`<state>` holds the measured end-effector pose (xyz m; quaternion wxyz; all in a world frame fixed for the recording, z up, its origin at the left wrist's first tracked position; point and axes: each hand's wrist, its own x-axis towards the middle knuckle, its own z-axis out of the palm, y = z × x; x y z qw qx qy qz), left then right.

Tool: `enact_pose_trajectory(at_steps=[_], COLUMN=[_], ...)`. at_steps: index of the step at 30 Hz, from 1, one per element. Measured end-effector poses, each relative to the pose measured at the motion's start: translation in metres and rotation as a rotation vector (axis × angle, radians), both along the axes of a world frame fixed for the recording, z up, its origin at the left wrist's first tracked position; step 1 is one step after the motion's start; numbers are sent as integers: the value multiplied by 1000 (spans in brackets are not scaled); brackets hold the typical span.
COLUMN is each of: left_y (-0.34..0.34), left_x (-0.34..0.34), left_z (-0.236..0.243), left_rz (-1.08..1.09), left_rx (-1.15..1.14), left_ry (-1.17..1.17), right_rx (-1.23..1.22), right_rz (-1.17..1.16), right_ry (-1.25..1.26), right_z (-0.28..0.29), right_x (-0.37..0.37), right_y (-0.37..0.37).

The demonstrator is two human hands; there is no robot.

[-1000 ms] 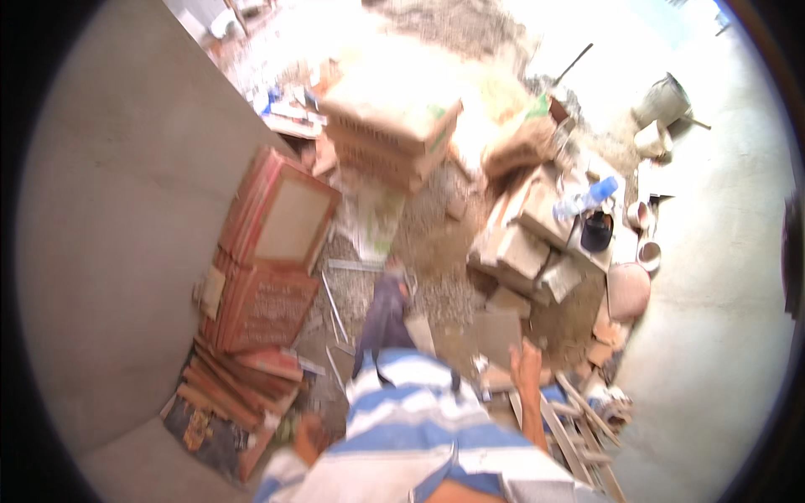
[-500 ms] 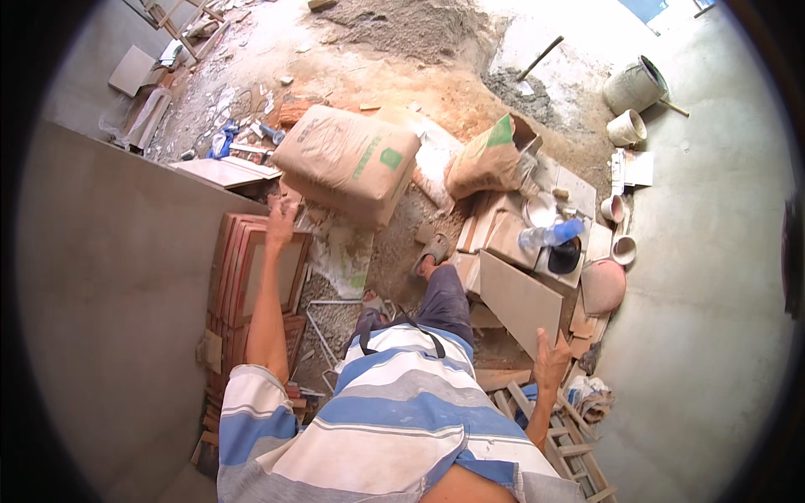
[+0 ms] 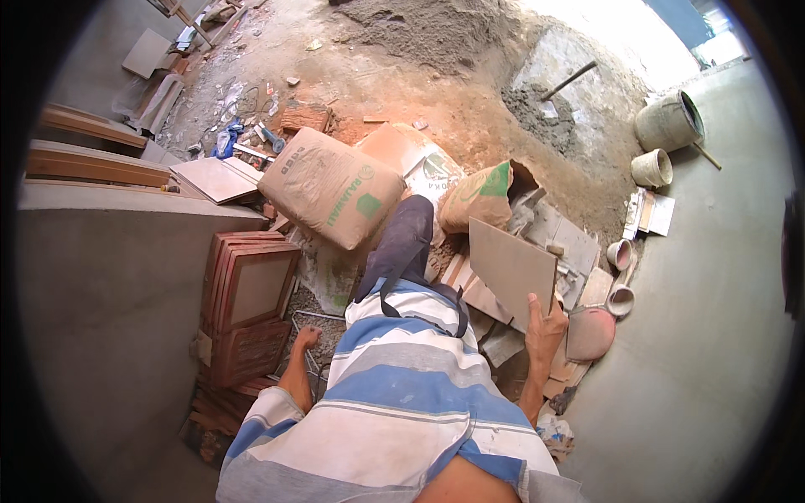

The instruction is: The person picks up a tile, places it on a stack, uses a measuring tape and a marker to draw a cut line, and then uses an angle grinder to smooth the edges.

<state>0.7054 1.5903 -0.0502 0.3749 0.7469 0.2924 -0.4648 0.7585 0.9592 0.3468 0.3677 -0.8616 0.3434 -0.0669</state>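
Observation:
A flat beige tile (image 3: 513, 267) is tilted up in front of me on the right. My right hand (image 3: 545, 329) grips its lower right corner, thumb on the face toward me. My left hand (image 3: 308, 338) hangs low on the left with its fingers curled in and nothing seen in them. It is nearest to a stack of reddish framed panels (image 3: 262, 289) leaning by the low wall. Directly ahead of my raised knee lies a full brown paper sack (image 3: 331, 189) with green print. Beyond the tile stands an opened paper sack (image 3: 480, 199).
More tiles (image 3: 572, 239) and offcuts lie behind the held tile. Buckets (image 3: 668, 120) and small pots (image 3: 620, 254) line the right wall (image 3: 713, 277). A low wall (image 3: 126, 285) bounds the left. Wet mortar (image 3: 545, 117) with a handle standing in it lies farther ahead, near a sand heap (image 3: 436, 33).
My left hand has come off the end of the low wall and dropped back toward my side. My right hand has raised the tile forward. My leg has stepped ahead toward the sacks.

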Motion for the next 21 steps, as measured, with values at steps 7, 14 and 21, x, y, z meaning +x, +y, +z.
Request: enact_pose_trajectory(at_steps=[7,14,21], left_y=[-90,-207,-197], left_x=[132,413,543], left_z=[-7,58,150], left_rz=[-199,78,117], left_rx=[94,-49,-1], left_ry=[-7,-332,-267], right_rx=[15,-78,-123], right_rz=[-57,-75,-91], right_ry=[62,38,49], right_z=[-2,-20,-35], right_x=[134,297,430], right_y=[-81,-150,-199])
